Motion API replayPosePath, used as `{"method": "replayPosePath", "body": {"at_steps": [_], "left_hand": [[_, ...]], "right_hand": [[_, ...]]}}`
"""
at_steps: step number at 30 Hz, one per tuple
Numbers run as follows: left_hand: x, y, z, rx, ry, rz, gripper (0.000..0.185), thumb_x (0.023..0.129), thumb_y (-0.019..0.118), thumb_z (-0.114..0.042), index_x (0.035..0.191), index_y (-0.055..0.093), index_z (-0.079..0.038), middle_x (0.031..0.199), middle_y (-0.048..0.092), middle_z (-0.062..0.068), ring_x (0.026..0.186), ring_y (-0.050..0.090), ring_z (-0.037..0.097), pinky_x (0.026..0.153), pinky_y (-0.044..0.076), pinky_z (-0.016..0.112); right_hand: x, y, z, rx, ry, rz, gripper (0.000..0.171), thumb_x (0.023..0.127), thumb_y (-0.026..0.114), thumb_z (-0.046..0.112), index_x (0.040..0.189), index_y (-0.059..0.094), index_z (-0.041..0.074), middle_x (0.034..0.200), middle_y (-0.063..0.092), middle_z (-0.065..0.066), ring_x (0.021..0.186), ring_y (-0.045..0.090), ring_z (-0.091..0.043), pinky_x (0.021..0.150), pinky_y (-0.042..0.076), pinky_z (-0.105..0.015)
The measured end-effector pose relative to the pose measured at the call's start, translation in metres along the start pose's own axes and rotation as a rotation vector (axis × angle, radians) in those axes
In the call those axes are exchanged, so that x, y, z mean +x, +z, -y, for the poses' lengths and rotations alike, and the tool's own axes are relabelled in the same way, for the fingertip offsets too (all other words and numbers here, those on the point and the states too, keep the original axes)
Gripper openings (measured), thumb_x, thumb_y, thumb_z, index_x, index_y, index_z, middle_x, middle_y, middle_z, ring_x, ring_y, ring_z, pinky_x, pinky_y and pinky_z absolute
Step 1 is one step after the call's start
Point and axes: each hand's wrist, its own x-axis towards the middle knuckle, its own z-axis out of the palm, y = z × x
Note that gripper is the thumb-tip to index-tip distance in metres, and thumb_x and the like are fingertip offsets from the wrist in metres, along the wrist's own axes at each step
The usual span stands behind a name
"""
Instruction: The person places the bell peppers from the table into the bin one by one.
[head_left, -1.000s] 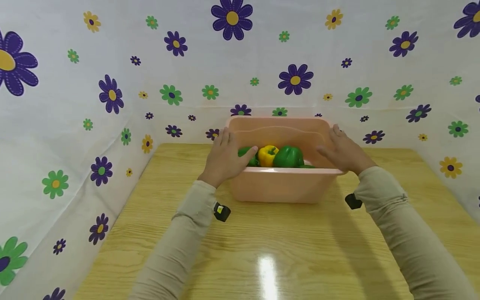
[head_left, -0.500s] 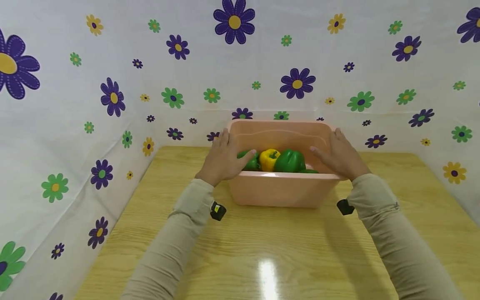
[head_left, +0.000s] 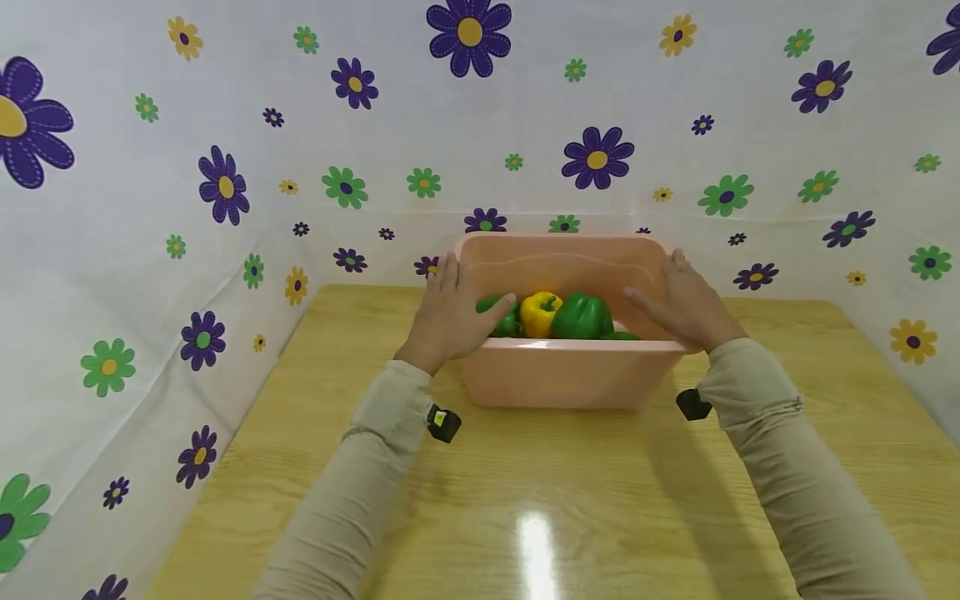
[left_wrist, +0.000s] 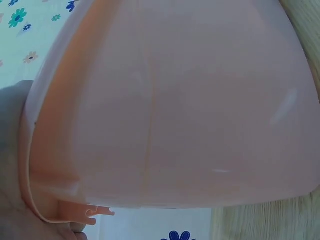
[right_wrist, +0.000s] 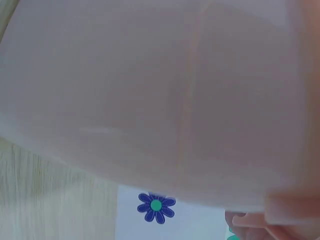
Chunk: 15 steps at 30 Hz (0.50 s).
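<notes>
A pink plastic tub [head_left: 562,375] stands on the wooden table in the head view. Inside it lie a yellow bell pepper [head_left: 540,314], a large green bell pepper [head_left: 582,317] and another green bell pepper [head_left: 508,321] at the left, partly behind a thumb. My left hand [head_left: 447,317] grips the tub's left rim, thumb over the inside. At the opposite end my right hand [head_left: 690,308] holds the right rim, its thumb also pointing inward. Both wrist views are mostly filled by the tub's outer walls. In the right wrist view, fingertips [right_wrist: 245,222] show under the rim.
The wooden table [head_left: 487,492] extends in front of the tub and to both sides. A white cloth [head_left: 517,108] printed with flowers hangs close behind the tub and along the left and right. A small black camera [head_left: 444,423] is strapped under the left wrist.
My right hand has settled on the right rim, and its thumb has shifted left over the inside. My left hand keeps its place. The tub has hardly moved.
</notes>
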Motion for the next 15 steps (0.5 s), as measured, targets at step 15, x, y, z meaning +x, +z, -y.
{"method": "replayPosePath", "body": {"at_steps": [15], "left_hand": [[0.0,0.0038,-0.0037,-0.043,0.016,-0.014,0.099,0.099,0.041,-0.066,0.16,0.009,0.005,0.166,-0.004,0.026,0.154,-0.005,0.038,0.125,0.004,0.049]], "right_hand": [[-0.0029,-0.0031,-0.0055,0.014,0.009,0.005,0.105,0.1,0.048,0.061,0.154,0.0,-0.016,0.16,-0.009,-0.036,0.147,0.005,-0.056,0.12,0.012,-0.062]]}}
